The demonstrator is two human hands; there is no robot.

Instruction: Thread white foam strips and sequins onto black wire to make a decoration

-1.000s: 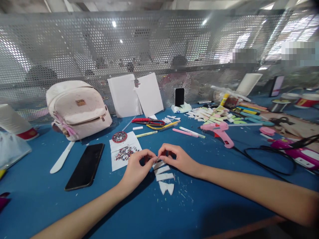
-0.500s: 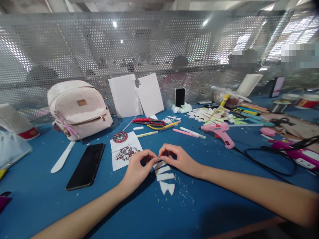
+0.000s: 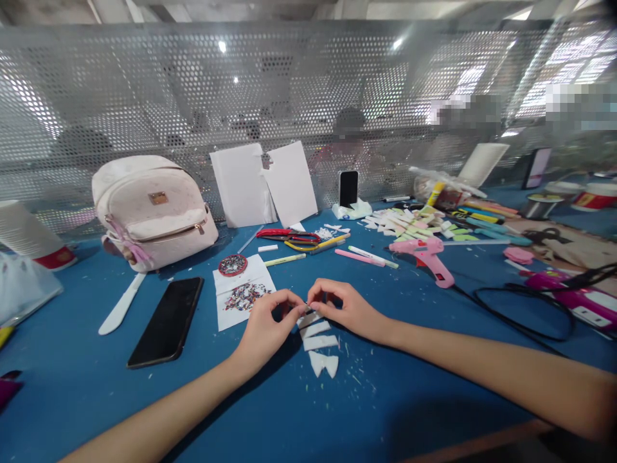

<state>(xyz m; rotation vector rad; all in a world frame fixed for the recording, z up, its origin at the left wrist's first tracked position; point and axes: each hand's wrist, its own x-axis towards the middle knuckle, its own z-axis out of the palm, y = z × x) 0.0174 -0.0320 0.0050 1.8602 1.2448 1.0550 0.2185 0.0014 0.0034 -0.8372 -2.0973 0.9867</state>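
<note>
My left hand [image 3: 266, 329] and my right hand [image 3: 346, 310] meet fingertip to fingertip, both closed in a pinch. Whatever lies between the fingertips is too small and covered to name. Just beneath them, white strips [image 3: 321, 342] lie one below another on the blue table, the topmost partly hidden by my fingers. A white bow-shaped piece [image 3: 323, 364] lies at the near end of this row. Left of my left hand is a white paper sheet [image 3: 230, 319] bearing a scatter of colourful sequins [image 3: 243, 297] and a round red-rimmed dish [image 3: 232, 265].
A black phone [image 3: 166, 323], white plastic knife [image 3: 120, 305] and pale backpack [image 3: 154, 206] occupy the left. Beyond my hands are red-handled scissors [image 3: 282, 236] and pens [image 3: 359, 258]. Rightward, a pink glue gun [image 3: 429, 256] trails a cable near a purple power strip [image 3: 573, 299].
</note>
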